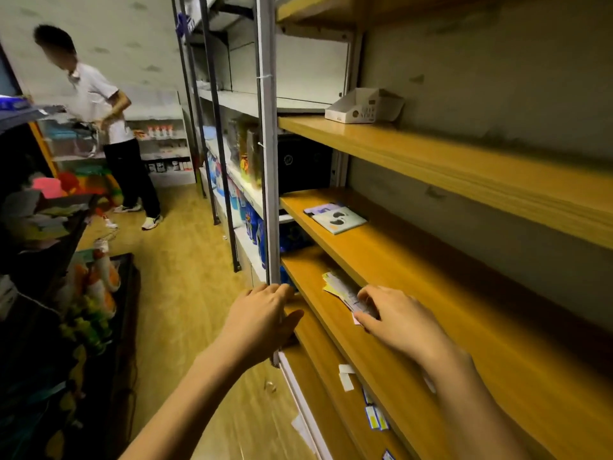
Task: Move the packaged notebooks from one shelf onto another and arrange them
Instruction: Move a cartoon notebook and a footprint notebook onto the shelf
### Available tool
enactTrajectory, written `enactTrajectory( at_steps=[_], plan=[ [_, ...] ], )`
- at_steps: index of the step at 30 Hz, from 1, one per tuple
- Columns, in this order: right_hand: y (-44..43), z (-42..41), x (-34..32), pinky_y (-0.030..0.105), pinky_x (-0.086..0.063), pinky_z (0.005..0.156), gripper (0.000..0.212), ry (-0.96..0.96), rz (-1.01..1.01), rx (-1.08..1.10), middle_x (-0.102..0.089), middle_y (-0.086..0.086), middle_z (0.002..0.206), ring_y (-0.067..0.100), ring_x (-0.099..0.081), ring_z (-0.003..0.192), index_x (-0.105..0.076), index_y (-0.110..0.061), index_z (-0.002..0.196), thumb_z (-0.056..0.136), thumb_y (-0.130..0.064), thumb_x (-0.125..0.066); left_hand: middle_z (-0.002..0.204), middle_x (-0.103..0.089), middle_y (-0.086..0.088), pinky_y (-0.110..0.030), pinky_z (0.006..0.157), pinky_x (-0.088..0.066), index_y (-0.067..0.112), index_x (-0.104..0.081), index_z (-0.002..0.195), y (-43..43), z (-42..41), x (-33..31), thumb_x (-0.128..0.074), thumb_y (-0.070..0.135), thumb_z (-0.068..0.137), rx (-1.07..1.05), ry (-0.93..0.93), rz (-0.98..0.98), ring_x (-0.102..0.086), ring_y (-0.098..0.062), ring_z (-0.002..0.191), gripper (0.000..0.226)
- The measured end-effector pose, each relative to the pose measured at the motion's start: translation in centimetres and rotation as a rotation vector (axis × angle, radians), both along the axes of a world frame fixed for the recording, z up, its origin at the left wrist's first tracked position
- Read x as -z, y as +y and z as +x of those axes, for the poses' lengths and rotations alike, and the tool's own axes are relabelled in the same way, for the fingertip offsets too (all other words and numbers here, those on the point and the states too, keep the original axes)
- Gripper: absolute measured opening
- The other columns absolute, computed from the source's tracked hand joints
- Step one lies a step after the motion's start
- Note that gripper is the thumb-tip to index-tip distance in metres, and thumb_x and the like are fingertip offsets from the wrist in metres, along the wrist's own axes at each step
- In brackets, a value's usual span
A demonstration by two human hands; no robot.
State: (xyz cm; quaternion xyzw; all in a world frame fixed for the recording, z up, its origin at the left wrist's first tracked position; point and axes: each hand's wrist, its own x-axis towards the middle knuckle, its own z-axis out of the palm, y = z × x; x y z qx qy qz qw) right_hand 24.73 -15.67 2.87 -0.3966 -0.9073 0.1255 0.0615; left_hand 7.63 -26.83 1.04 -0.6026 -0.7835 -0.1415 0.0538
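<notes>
**Right hand on the packets, left hand on the post**

No brand name or wording can be read. The white cardboard box (361,106) on the top wooden shelf, upper centre of the frame, carries dark print too blurred to make out. The small blue-and-yellow labels (374,416) along the shelf edge at the bottom centre are also illegible.

The packaged notebooks (340,287) are flat, thin packs in glossy wrap. They are pale with yellow at the far corner and a pink edge nearest the camera, and their printed lines are too fine to read. They lie on the lower shelf (308,277), just right of centre, partly tucked under the front edge of the middle shelf (414,260).

The right hand (398,323) comes in from the lower right. Its fingers are curled over the near end of the packs and its thumb sits at the pink edge, so it holds them. The far end of the packs sticks out beyond the fingertips, up and to the left.

The left hand (265,313), at centre frame, is clenched round the grey upright post (268,161).

A teal-covered pack (338,218) lies flat on the middle shelf, above the hands. Another person (99,111) stands in the upper left.
</notes>
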Motion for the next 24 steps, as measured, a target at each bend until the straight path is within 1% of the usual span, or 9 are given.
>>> enactTrajectory(
  at_steps=[5,8,11,16,19,21,24],
  plan=[
    [4.6,-6.0,0.4,0.036,-0.052,0.091,0.041,-0.030,-0.029,0.036,-0.054,-0.004,0.132,0.017,-0.054,0.117,-0.045,-0.027,0.130,0.091,-0.042,-0.050,0.124,-0.057,0.004,-0.024,0.091,-0.041,0.022,-0.045,0.126,4.8,-6.3,0.3,-0.038,0.045,0.093,0.036,-0.030,0.011,-0.050,-0.012,0.112,0.040],
    [7.3,-9.5,0.8,0.033,-0.051,0.091,0.042,-0.055,-0.036,0.081,-0.053,-0.006,0.133,0.015,-0.054,0.117,-0.044,-0.028,0.131,0.092,-0.043,-0.049,0.125,-0.057,0.003,-0.025,0.092,-0.041,0.021,-0.045,0.125,7.7,-10.4,0.9,-0.040,0.044,0.093,0.073,-0.057,0.018,-0.050,-0.012,0.113,0.040],
    [9.8,-13.1,1.2,0.029,-0.049,0.091,0.042,-0.061,-0.040,0.152,-0.053,-0.005,0.133,0.015,-0.053,0.118,-0.043,-0.026,0.132,0.093,-0.042,-0.047,0.127,-0.056,0.004,-0.024,0.091,-0.040,0.021,-0.044,0.127,10.7,-15.1,1.4,-0.040,0.045,0.092,0.115,-0.047,0.004,-0.048,-0.012,0.115,0.043],
    [12.7,-19.2,1.1,0.031,-0.047,0.089,0.043,-0.068,-0.092,0.319,-0.054,-0.004,0.132,0.017,-0.053,0.117,-0.045,-0.025,0.130,0.092,-0.045,-0.046,0.125,-0.056,0.002,-0.026,0.088,-0.040,0.020,-0.045,0.125,15.5,-22.6,1.0,-0.038,0.046,0.093,0.225,-0.003,-0.052,-0.050,-0.015,0.112,0.042],
    [14.3,-21.9,0.8,0.033,-0.047,0.090,0.044,-0.045,-0.118,0.470,-0.055,-0.003,0.130,0.019,-0.053,0.115,-0.046,-0.025,0.129,0.091,-0.049,-0.045,0.125,-0.055,0.002,-0.029,0.092,-0.041,0.019,-0.044,0.125,18.7,-26.6,0.3,-0.038,0.046,0.093,0.293,0.034,-0.087,-0.049,-0.015,0.113,0.043],
    [15.2,-23.4,0.8,0.034,-0.047,0.090,0.048,-0.028,-0.127,0.573,-0.055,-0.002,0.130,0.020,-0.053,0.116,-0.045,-0.024,0.130,0.091,-0.052,-0.044,0.125,-0.055,0.001,-0.030,0.095,-0.042,0.019,-0.043,0.127,20.8,-28.6,0.3,-0.037,0.047,0.092,0.333,0.044,-0.093,-0.049,-0.016,0.114,0.045],
    [16.3,-25.3,1.1,0.035,-0.046,0.092,0.057,-0.025,-0.177,0.687,-0.053,0.002,0.133,0.023,-0.051,0.120,-0.042,-0.020,0.133,0.089,-0.057,-0.042,0.125,-0.055,0.001,-0.030,0.094,-0.043,0.019,-0.043,0.127,23.4,-30.4,0.6,-0.038,0.047,0.092,0.401,0.021,-0.102,-0.049,-0.016,0.114,0.045]
  ],
)
